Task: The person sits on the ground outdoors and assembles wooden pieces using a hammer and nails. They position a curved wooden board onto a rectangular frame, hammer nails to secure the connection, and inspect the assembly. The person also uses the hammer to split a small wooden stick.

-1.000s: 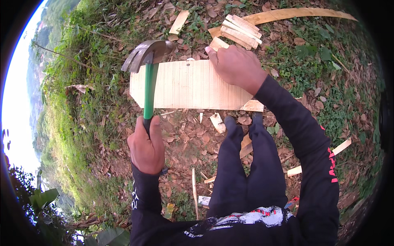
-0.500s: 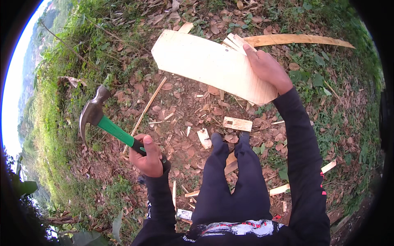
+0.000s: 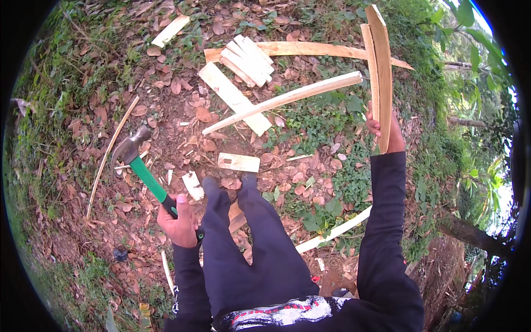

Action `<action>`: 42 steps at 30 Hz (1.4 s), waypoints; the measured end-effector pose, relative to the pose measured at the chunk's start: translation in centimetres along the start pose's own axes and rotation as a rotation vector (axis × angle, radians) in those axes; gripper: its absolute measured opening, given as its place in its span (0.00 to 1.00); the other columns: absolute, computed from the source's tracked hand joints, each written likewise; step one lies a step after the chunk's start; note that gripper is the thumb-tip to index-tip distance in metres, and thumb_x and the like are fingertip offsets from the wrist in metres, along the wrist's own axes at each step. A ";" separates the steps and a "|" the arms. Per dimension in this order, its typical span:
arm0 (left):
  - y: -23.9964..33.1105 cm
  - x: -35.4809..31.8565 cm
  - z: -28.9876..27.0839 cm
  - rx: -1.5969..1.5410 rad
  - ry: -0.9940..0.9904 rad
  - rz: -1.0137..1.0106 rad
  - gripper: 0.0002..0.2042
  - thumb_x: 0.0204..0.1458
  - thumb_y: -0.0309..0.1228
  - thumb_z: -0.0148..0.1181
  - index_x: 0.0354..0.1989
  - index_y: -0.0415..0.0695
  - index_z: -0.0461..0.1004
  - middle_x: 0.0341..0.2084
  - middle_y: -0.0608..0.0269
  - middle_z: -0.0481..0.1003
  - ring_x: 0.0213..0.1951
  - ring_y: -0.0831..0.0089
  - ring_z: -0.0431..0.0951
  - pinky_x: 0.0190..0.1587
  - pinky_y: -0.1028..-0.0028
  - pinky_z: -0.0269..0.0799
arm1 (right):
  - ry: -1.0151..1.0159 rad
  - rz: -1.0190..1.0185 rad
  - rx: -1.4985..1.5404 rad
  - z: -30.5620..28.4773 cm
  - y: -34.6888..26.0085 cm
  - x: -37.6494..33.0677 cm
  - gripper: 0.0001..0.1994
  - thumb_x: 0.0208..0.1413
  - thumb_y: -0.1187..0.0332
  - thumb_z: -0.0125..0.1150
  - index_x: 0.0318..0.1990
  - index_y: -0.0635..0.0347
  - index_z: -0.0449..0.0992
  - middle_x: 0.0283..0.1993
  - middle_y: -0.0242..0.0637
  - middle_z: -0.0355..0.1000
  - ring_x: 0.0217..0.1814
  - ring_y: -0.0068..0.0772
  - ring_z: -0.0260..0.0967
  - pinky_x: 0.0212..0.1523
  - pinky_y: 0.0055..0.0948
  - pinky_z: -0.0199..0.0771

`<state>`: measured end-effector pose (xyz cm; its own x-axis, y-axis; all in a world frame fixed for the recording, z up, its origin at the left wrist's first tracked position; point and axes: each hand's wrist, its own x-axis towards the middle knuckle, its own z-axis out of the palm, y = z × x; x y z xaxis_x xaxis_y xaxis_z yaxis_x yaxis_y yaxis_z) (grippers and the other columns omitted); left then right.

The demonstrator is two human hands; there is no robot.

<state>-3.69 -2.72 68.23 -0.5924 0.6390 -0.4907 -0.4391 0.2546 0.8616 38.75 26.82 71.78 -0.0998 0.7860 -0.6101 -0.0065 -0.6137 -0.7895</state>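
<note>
In my left hand (image 3: 178, 220) is a claw hammer (image 3: 145, 176) with a green and black handle. Its dark metal head points away from me, and the fingers are wrapped round the grip. Out to the right, my right hand (image 3: 394, 133) grips a pale wooden board (image 3: 383, 72) near its lower end. The board stands nearly edge-on, with a narrower wooden strip (image 3: 370, 66) alongside it. A long curved wooden strip (image 3: 293, 102) reaches toward that board; what looks like a nail sticks out of its right end. Whether the two are joined, I cannot tell.
Several short slats (image 3: 248, 60) lie stacked on a long plank (image 3: 315, 50). A flat board (image 3: 232, 97) is nearer, and a small block with a slot (image 3: 239, 162) lies by my feet. Leaves and wood scraps cover the ground; a thin stick (image 3: 113, 145) lies left.
My right hand has swung the board right and turned it from face-on to edge-on, uncovering slats and a flat board beneath. The view has shifted right. The hammer stays in my left hand.
</note>
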 end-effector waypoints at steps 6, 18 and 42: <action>-5.7 3.0 3.5 -0.180 0.087 -0.125 0.13 0.59 0.36 0.61 0.32 0.44 0.64 0.18 0.72 0.62 0.15 0.86 0.62 0.11 0.84 0.53 | -0.352 -0.148 0.370 -2.9 3.7 -8.4 0.15 0.63 0.62 0.53 0.38 0.69 0.66 0.22 0.34 0.61 0.17 0.19 0.55 0.12 0.16 0.57; -12.2 15.7 4.3 -0.575 0.201 -0.231 0.24 0.49 0.53 0.68 0.29 0.48 0.62 0.62 0.34 0.62 0.12 0.86 0.57 0.12 0.86 0.56 | -0.367 -0.147 0.882 2.4 11.6 -15.8 0.38 0.59 0.39 0.42 0.57 0.72 0.62 0.33 0.50 0.60 0.22 0.29 0.56 0.16 0.22 0.61; -12.5 18.1 2.0 -0.482 0.113 0.003 0.12 0.62 0.36 0.57 0.44 0.40 0.71 0.30 0.66 0.74 0.16 0.87 0.59 0.16 0.86 0.57 | 0.009 0.143 0.601 -2.2 26.1 -9.6 0.34 0.65 0.42 0.36 0.56 0.70 0.67 0.53 0.57 0.70 0.49 0.49 0.73 0.54 0.43 0.73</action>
<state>-7.54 7.15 48.82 -0.6519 0.5501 -0.5220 -0.6840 -0.1292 0.7180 41.70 3.46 56.92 -0.1330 0.6916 -0.7100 -0.5530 -0.6462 -0.5259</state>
